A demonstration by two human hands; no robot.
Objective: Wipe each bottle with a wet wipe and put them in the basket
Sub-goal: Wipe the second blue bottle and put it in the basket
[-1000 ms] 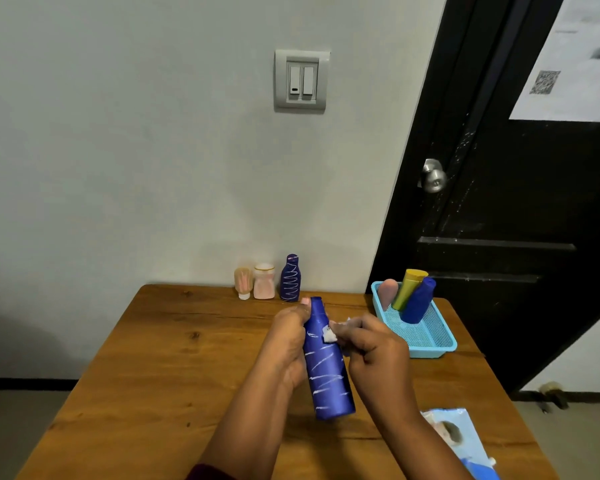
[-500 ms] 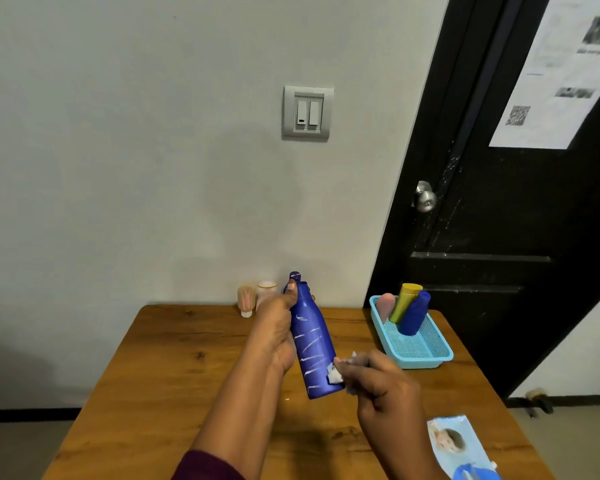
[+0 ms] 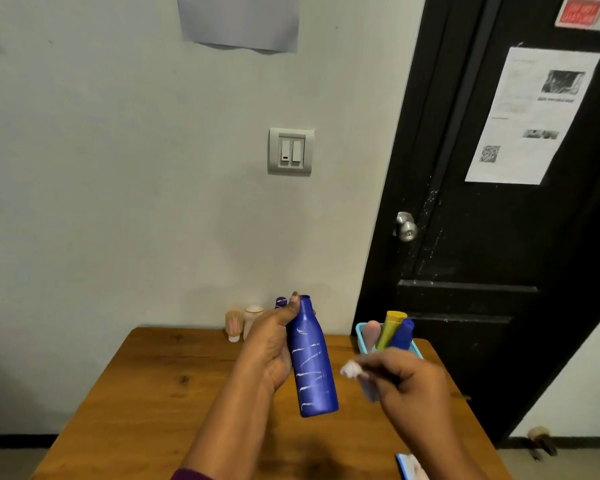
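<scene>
We can read no word anywhere here. The red sign (image 3: 581, 12) at the top of the black door (image 3: 482, 254) carries lettering, but it is too blurred for us to make out. The white printed sheet (image 3: 520, 98) taped below it shows small print, a bold line under a dark photo and a QR code (image 3: 489, 154), none legible. The blue bottle (image 3: 312, 362) bears only white streaks.

Bare wood of the table (image 3: 146, 393) spans the lower left of the frame. At centre, the left hand (image 3: 271, 344) and its upright blue bottle (image 3: 312, 362) block the middle. A narrow gap separates this bottle from the wet wipe (image 3: 351, 369). The right hand (image 3: 409, 382) covers the front of the basket (image 3: 360, 330) at centre right; 3 stowed containers (image 3: 390, 329) fill its far end. 3 small bottles (image 3: 253, 318) line the table's wall edge.
</scene>
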